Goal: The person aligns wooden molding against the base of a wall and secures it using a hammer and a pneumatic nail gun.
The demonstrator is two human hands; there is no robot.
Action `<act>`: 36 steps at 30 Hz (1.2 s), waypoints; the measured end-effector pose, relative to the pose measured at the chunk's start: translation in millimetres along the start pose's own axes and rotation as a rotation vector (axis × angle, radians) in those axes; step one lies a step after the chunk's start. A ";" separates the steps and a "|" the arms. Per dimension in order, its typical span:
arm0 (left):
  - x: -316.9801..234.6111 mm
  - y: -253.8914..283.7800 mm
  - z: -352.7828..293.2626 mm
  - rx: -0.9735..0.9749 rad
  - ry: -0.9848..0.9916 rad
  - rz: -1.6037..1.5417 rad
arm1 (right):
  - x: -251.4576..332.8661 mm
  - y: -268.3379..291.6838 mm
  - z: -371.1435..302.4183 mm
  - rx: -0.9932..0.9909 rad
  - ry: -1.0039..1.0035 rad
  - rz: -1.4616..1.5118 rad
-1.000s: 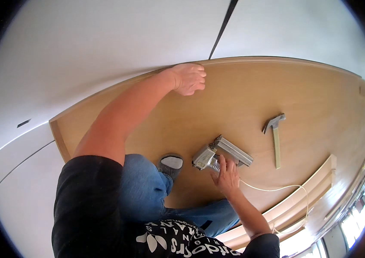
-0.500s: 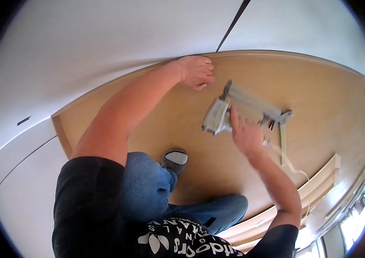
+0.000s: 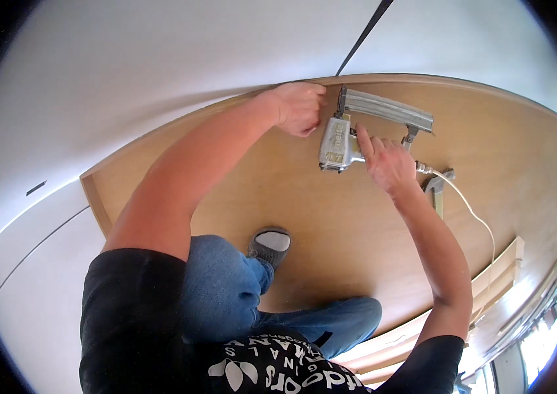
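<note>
My right hand (image 3: 388, 163) grips the handle of a silver nail gun (image 3: 334, 142), its index finger stretched along the trigger area. The gun's nose points up to the wooden strip (image 3: 383, 79) along the far edge of the wooden panel (image 3: 331, 223), close beside my left hand (image 3: 299, 108). That hand is closed, with its knuckles against the strip; what its fingers hold, if anything, is hidden. A pale air hose (image 3: 472, 207) runs from the gun's handle. Right of my right wrist, a hammer (image 3: 437, 187) lies on the panel.
A white wall (image 3: 180, 59) with a dark gap (image 3: 364, 36) rises behind the strip. Several wooden strips (image 3: 498, 269) lie at the lower right. My shoe (image 3: 270, 244) and bent legs rest on the panel. Windows (image 3: 537, 345) shine at the far right.
My right hand has carried the nail gun up and slightly right, bringing its nose near the strip. The hammer's head now shows more fully. My left hand stays at the strip.
</note>
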State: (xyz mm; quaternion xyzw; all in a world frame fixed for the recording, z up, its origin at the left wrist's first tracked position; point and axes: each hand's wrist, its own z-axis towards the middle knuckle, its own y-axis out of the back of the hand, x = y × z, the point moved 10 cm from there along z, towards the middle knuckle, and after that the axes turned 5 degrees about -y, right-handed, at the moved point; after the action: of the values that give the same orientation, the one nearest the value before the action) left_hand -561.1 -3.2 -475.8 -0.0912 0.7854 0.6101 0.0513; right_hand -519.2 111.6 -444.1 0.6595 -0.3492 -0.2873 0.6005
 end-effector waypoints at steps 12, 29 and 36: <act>3.2 4.0 0.0 -0.039 0.036 -0.097 | 1.9 -6.1 1.9 -0.026 -0.048 0.007; 1.0 -2.0 0.4 -0.040 -0.002 0.018 | 14.4 70.6 -26.4 0.002 -0.185 0.115; 6.1 -15.9 2.0 0.073 0.043 0.028 | 14.7 18.4 -69.2 -0.257 -0.817 2.333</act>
State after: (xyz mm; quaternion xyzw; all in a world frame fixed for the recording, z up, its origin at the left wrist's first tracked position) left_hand -563.8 -5.6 -492.6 -0.0910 0.8092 0.5797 0.0292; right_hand -457.5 140.0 -417.4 -0.2457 -0.8574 0.2015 0.4049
